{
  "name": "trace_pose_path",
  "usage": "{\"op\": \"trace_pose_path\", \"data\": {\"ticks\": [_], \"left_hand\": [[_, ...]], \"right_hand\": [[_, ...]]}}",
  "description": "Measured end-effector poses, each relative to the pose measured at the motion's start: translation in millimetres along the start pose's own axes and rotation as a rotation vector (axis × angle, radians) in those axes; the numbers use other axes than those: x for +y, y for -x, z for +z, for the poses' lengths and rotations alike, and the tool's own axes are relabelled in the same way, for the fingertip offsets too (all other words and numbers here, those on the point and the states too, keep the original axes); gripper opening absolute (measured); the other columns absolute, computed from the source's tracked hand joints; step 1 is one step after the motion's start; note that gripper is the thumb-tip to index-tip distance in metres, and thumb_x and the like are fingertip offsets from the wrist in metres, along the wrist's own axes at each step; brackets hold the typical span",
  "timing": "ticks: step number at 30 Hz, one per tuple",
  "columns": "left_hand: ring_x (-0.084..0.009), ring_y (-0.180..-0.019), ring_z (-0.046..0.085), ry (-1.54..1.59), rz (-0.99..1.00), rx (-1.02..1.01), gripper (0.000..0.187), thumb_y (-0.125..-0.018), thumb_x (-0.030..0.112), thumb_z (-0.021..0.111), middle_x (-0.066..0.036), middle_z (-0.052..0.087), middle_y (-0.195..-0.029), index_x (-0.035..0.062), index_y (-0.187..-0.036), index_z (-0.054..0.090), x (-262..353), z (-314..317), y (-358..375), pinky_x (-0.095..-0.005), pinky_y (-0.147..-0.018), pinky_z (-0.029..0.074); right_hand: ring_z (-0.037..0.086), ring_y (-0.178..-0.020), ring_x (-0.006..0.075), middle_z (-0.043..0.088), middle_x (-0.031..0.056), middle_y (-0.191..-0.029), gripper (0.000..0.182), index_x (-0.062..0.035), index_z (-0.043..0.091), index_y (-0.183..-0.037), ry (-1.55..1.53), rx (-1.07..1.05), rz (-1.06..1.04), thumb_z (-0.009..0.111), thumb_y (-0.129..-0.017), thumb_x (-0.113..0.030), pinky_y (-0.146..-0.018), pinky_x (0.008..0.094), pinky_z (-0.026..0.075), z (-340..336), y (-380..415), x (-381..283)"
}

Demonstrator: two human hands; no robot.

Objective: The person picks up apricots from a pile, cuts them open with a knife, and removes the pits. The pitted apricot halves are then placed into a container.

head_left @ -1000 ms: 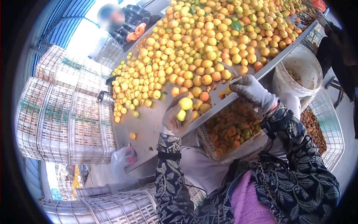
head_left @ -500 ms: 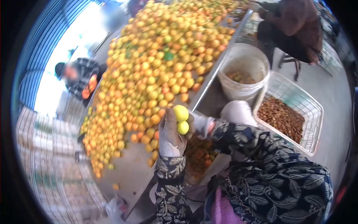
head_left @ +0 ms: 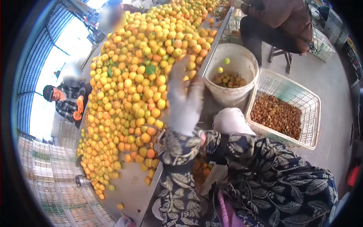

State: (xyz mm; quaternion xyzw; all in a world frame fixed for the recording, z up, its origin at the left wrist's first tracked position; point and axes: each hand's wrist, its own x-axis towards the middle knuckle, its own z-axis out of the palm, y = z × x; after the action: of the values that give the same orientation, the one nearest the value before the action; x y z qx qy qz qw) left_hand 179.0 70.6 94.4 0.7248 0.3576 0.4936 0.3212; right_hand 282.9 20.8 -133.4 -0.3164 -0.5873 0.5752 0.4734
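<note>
My left hand point(head_left: 184, 100), in a pale, stained glove, is raised over the edge of a heap of yellow-orange apricots point(head_left: 140, 83). It is blurred, but its fingers are apart and nothing shows in them. My right sleeve point(head_left: 236, 149) runs up to the left wrist; behind it my right hand is hidden, so its fingers cannot be made out. Two small yellow-green fruits point(head_left: 227, 60) are in the air above the opening of a white bucket point(head_left: 231, 92), which has more fruit at its bottom.
Right of the bucket stands a white plastic crate point(head_left: 318, 121) of small brown pieces. The metal table edge point(head_left: 217, 41) runs beside the heap. One person point(head_left: 68, 98) in orange gloves is across the table; another point(head_left: 280, 22) sits beyond the bucket. Stacked crates point(head_left: 56, 181) stand at left.
The two yellow-green fruits have left my left hand and are now over the bucket. That hand has moved up and opened. My right hand has gone out of sight behind it.
</note>
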Motion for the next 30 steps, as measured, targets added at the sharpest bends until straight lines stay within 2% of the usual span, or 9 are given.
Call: {"op": "trace_pose_path", "data": {"ticks": [3, 5, 8, 10, 13, 16, 20, 25, 30], "left_hand": [[-0.0168, -0.104, 0.057, -0.019, -0.072, 0.231, 0.036, -0.09, 0.006, 0.058, -0.012, 0.056, -0.122, 0.0002, -0.125, 0.053, 3, -57, 25, -0.028, -0.083, 0.049], [-0.017, -0.098, 0.058, -0.038, -0.063, 0.462, 0.03, -0.091, 0.014, 0.059, -0.009, 0.06, -0.111, 0.0008, -0.118, 0.058, -6, -102, 49, -0.0301, -0.084, 0.049], [-0.0158, -0.088, 0.059, -0.135, -0.214, 0.599, 0.025, -0.091, 0.013, 0.057, -0.008, 0.062, -0.099, 0.0003, -0.112, 0.059, -42, -193, 109, -0.028, -0.073, 0.05], [-0.0131, -0.062, 0.056, 0.046, -0.384, 0.631, 0.02, -0.09, 0.016, 0.057, -0.007, 0.061, -0.082, 0.0012, -0.103, 0.06, -76, -249, 156, -0.0244, -0.054, 0.044], [-0.0124, -0.056, 0.054, 0.065, -0.65, 0.812, 0.016, -0.09, 0.015, 0.059, -0.006, 0.06, -0.078, 0.0014, -0.099, 0.06, -91, -271, 210, -0.0242, -0.052, 0.043], [-0.012, -0.057, 0.054, 0.03, -0.891, 0.624, 0.016, -0.088, 0.014, 0.061, -0.005, 0.06, -0.077, 0.0005, -0.098, 0.062, -97, -269, 233, -0.0244, -0.052, 0.043], [-0.0191, -0.066, 0.06, -0.407, -0.478, 0.279, 0.023, -0.084, 0.015, 0.065, -0.006, 0.063, -0.077, -0.0012, -0.101, 0.065, -98, -249, 224, -0.0296, -0.063, 0.05], [-0.031, -0.107, 0.057, -1.115, -0.608, -0.433, 0.038, -0.075, 0.015, 0.067, -0.01, 0.057, -0.116, 0.0216, -0.113, 0.066, -84, -212, 199, -0.0435, -0.087, 0.05], [-0.0322, -0.119, 0.046, -1.161, -0.626, -0.546, 0.046, -0.073, 0.01, 0.066, -0.008, 0.045, -0.124, 0.0277, -0.115, 0.064, -89, -213, 200, -0.0447, -0.091, 0.047]], "right_hand": [[0.062, -0.081, 0.0165, 0.068, 0.0073, -0.093, 0.032, 0.0005, 0.06, -0.113, -0.029, -0.083, 0.023, 0.063, -0.086, -0.017, -0.076, 0.032, 0.051, 114, -111, 2], [0.061, -0.072, 0.0141, 0.069, 0.0096, -0.078, 0.026, 0.0022, 0.07, -0.093, 0.044, 0.076, 0.278, 0.066, -0.083, -0.022, -0.065, 0.0317, 0.05, 108, -90, -84], [0.06, -0.071, 0.0145, 0.068, 0.0076, -0.08, 0.033, 0.002, 0.067, -0.106, 0.082, 0.105, 0.355, 0.064, -0.087, -0.025, -0.065, 0.0311, 0.05, 117, -92, -78], [0.047, -0.052, 0.0081, 0.055, 0.0005, -0.065, 0.024, -0.0003, 0.066, -0.097, -0.254, 0.116, 0.4, 0.058, -0.092, -0.023, -0.047, 0.0249, 0.038, 124, -91, -74], [0.04, -0.045, 0.0074, 0.045, -0.0037, -0.06, 0.022, -0.0029, 0.06, -0.1, -0.382, 0.058, 0.4, 0.056, -0.094, -0.024, -0.041, 0.0225, 0.031, 126, -89, -83], [0.04, -0.045, 0.0065, 0.045, -0.0041, -0.06, 0.026, -0.003, 0.056, -0.103, -0.297, 0.02, 0.455, 0.056, -0.095, -0.028, -0.041, 0.0215, 0.033, 137, -86, -107], [0.043, -0.049, 0.0061, 0.051, -0.0024, -0.065, 0.029, -0.0027, 0.056, -0.105, -0.192, -0.125, 0.43, 0.058, -0.094, -0.029, -0.043, 0.0221, 0.036, 138, -85, -106], [0.05, -0.069, 0.0059, 0.063, 0.0003, -0.082, 0.028, -0.0026, 0.061, -0.102, -0.02, -0.135, 0.343, 0.058, -0.094, -0.03, -0.06, 0.0217, 0.042, 147, -87, -94], [0.052, -0.079, 0.0085, 0.062, 0.0012, -0.085, 0.026, -0.0011, 0.063, -0.099, -0.017, -0.137, 0.362, 0.059, -0.093, -0.026, -0.069, 0.0239, 0.044, 145, -87, -83]]}}
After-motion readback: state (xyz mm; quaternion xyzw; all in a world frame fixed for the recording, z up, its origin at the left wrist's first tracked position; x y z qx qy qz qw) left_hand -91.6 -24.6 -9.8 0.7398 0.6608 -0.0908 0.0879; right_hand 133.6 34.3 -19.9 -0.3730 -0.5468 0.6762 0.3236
